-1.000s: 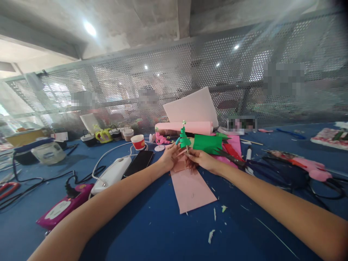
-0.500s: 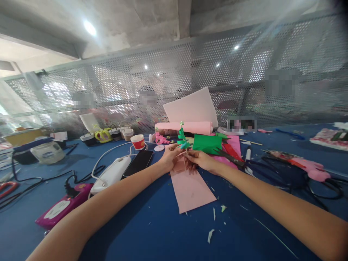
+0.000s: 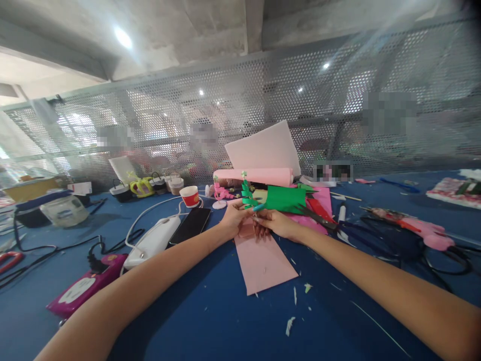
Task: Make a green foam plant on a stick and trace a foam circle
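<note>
Green spiral piece (image 3: 247,195) is up above the pink sheet (image 3: 266,268), between the fingertips – it has swung left over the last second and now leans that way rather than standing near upright. The pale stem under it, visible a second ago, is now mostly behind fingers. My read: the piece is being turned or worked at its foot, with the join unfinished. Left hand (image 3: 235,219) is pinched narrow on the lower end; its blue tip has moved across toward the right fingers. Right hand (image 3: 277,223) is bunched against the left fingertips at the same spot; can't tell whether it grips the stem. Pink sheet lies flat on the blue table (image 3: 180,321) under both hands. Just beyond: green sheet (image 3: 286,199), with open scissors (image 3: 320,219) pointing at it from the right, and a pink spiral figure (image 3: 221,193) left. Further out: red-and-white cup (image 3: 190,197) and black phone (image 3: 191,225) left, pink glue gun (image 3: 417,229) well right. White scraps (image 3: 289,326) near front.
</note>
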Tool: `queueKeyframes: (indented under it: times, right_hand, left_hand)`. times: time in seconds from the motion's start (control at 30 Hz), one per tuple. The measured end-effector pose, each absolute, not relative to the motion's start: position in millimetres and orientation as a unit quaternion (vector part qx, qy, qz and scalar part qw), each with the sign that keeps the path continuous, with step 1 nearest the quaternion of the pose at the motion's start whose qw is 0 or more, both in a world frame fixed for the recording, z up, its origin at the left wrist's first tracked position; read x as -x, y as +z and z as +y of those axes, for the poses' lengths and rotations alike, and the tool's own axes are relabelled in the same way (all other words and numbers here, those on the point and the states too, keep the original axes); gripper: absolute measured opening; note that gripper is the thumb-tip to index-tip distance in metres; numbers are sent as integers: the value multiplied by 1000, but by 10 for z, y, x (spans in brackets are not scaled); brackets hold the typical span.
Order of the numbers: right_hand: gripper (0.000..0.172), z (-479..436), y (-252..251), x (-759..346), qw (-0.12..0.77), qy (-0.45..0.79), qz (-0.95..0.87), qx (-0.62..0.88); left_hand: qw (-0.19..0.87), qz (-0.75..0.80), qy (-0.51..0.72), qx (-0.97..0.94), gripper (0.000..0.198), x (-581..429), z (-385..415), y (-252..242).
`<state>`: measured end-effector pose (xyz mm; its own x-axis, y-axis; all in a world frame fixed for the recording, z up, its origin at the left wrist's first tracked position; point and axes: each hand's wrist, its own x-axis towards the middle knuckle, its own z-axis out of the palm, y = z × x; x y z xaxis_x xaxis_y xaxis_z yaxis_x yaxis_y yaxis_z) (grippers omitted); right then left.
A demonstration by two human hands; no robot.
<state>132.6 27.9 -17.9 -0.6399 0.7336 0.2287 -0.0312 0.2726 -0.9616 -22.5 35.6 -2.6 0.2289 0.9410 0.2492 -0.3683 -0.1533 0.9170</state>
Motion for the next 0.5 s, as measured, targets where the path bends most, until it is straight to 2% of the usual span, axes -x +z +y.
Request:
queueKeyframes:
  times: [0.5]
  right_hand:
    - [46,308,-206,-1309,364,544,-711,257]
  left_hand:
    - [592,276,555,-515,38,232,353,-21]
